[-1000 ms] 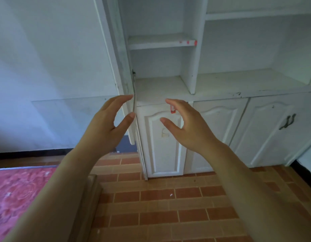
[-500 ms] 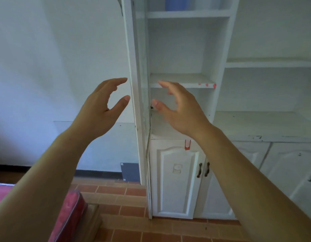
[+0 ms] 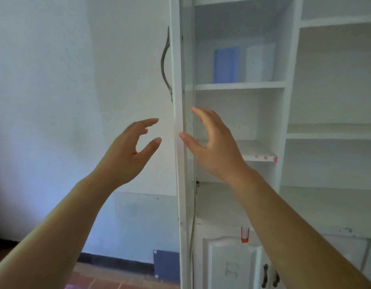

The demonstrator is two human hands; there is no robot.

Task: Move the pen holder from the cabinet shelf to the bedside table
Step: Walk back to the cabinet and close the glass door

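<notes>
Both hands were empty, fingers spread: left hand (image 3: 128,151) at 9 o'clock of the open cabinet door (image 3: 178,142), right hand (image 3: 213,147) at 3. The blue pen holder (image 3: 226,65) sat on the shelf (image 3: 240,86) at 12 o'clock.

I see both forearms raised toward twelve o'clock. My left hand (image 3: 128,151) is empty, fingers curled apart, thumb pointing to two o'clock. My right hand (image 3: 213,147) is empty too, fingers spread upward.

A blue pen holder (image 3: 226,65) is standing upright on the upper cabinet shelf (image 3: 239,86), just beside a white box (image 3: 260,62).
</notes>
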